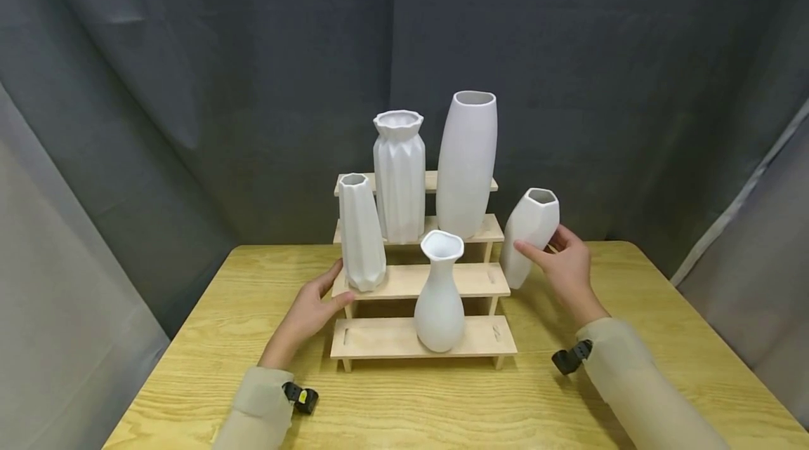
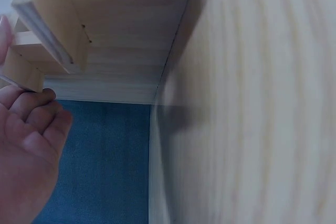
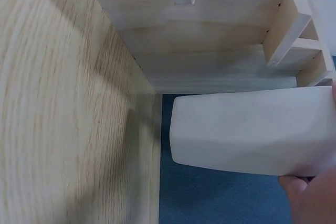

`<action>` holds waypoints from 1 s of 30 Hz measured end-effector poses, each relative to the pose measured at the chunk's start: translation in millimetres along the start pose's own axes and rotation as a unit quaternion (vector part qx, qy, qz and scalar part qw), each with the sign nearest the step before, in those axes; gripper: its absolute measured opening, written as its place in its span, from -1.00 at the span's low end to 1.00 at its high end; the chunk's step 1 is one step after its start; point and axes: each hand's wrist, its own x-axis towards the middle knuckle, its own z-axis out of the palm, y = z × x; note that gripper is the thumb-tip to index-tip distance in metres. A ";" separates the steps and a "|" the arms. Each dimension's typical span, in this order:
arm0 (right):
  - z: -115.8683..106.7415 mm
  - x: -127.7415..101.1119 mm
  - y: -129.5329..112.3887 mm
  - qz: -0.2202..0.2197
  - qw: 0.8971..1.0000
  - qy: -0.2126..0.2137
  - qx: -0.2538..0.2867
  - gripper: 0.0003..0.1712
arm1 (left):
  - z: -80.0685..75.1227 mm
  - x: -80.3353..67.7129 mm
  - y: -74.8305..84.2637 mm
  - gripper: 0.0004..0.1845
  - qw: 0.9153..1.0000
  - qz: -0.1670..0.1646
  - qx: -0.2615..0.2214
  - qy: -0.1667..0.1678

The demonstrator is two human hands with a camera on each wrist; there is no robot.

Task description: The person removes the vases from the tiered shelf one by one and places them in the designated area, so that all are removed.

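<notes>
A white faceted vase (image 1: 529,232) with an angular mouth is held in my right hand (image 1: 564,264), thumb on its front and fingers round the far side. It leans to the right beside the stand, its base above the table in the right wrist view. My left hand (image 1: 316,304) grips the left end of the stepped wooden stand (image 1: 411,281) at the second step from the bottom, thumb in front and fingers behind. Right beside those fingers, a slim ribbed white vase (image 1: 362,236) stands on that step. On the lowest step is a round-bellied white vase (image 1: 439,309).
Higher up the stand are a pleated white vase (image 1: 400,169) and a tall smooth white vase (image 1: 468,162). The stand rests on a wooden table (image 1: 404,408), with dark grey curtains (image 1: 284,71) behind. Each wrist bears a small black camera.
</notes>
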 end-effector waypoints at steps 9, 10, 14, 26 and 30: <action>7.0 10.9 4.8 -0.011 1.000 0.003 -0.001 -0.08 | -0.1 -0.6 3.5 -0.21 1.000 0.003 0.007 -0.002; 8.0 12.1 5.7 -0.012 1.000 0.006 -0.002 -0.09 | 0.0 -0.1 3.0 -0.21 1.000 0.003 0.008 -0.002; 11.9 16.4 9.3 -0.017 1.000 0.017 0.002 -0.10 | 1.7 4.4 -11.0 -0.20 1.000 0.000 0.010 0.002; 18.7 25.8 21.6 -0.017 0.999 0.044 0.001 -0.10 | 4.4 9.5 -35.4 -0.15 1.000 -0.001 0.005 0.018; 20.6 30.3 23.7 -0.024 0.999 0.041 -0.002 -0.10 | 4.3 10.0 -35.3 -0.14 1.000 0.000 0.003 0.016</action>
